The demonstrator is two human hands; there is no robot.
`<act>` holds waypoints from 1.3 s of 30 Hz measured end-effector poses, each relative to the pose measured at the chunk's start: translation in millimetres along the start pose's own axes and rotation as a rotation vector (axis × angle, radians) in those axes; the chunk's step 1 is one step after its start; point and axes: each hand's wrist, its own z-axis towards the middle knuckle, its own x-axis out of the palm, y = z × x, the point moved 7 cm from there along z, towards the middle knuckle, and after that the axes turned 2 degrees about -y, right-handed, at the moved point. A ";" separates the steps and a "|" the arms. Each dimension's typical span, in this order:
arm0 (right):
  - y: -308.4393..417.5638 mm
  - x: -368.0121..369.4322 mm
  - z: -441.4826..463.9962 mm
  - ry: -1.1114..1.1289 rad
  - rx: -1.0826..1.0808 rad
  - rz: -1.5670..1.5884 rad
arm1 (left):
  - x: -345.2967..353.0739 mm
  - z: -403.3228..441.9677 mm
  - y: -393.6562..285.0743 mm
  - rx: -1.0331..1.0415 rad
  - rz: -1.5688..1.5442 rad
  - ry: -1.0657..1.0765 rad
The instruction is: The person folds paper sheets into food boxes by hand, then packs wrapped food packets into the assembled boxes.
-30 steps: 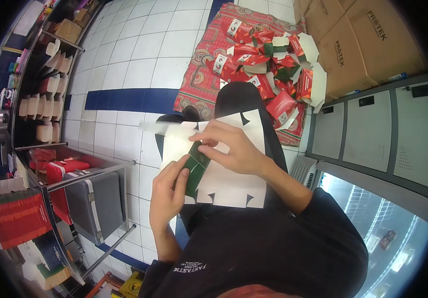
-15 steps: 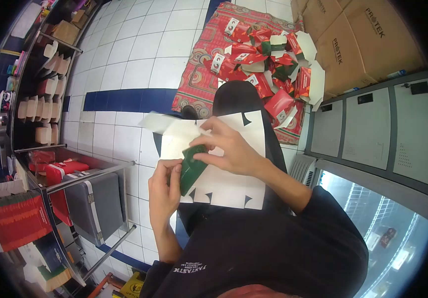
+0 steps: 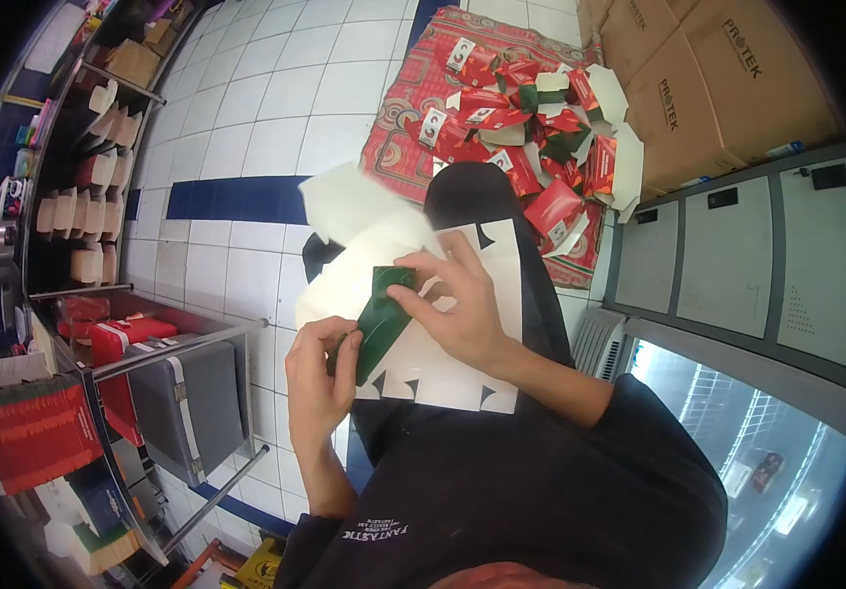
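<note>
A die-cut carton piece, green on one face and white on the other, is held between my hands above my lap. Its green panel (image 3: 381, 319) is partly folded, and its white flaps (image 3: 359, 218) stand up on the far side, slightly blurred. My left hand (image 3: 323, 368) pinches the near left end of the green panel between thumb and fingers. My right hand (image 3: 457, 304) grips the far right end, thumb on the green face. Under them, a flat white card sheet (image 3: 472, 368) with dark curved cut-outs lies across my thighs.
Red folded cartons (image 3: 516, 133) lie heaped on a patterned red mat (image 3: 398, 137) ahead. Large brown boxes (image 3: 727, 88) and grey lockers (image 3: 727, 265) line the right. A metal rack (image 3: 99, 294) with stacked cartons and a grey case (image 3: 192, 412) stands left.
The white flaps have swung up and away to the far side. The green panel shows more of its face, and my right hand has shifted slightly right and away from me.
</note>
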 end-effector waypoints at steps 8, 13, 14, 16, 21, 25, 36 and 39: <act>12.4 6.8 3.9 0.374 -0.097 -0.046 | -1.7 -4.0 4.2 0.012 0.049 -0.004; 8.1 11.8 4.9 0.499 -0.077 -0.013 | -3.3 -7.6 2.1 0.112 0.062 -0.030; 9.2 14.7 3.0 0.550 -0.114 -0.031 | -4.8 -7.5 2.8 0.107 0.074 -0.025; 20.8 12.4 3.1 0.530 -0.167 -0.019 | -5.9 -7.5 0.5 0.107 0.083 -0.015; 25.2 2.3 6.5 0.389 -0.360 -0.106 | -9.7 0.6 -36.1 0.373 0.344 -0.272; 10.9 -65.2 32.4 -0.119 -0.188 0.035 | 14.8 -25.4 -41.6 0.628 0.158 -0.447; -108.9 -241.8 75.2 -0.604 0.041 -0.620 | 135.1 -58.7 20.2 0.178 0.254 0.762; -129.3 -197.1 59.3 -0.320 0.108 -0.569 | 131.3 -57.4 27.5 0.206 0.164 0.773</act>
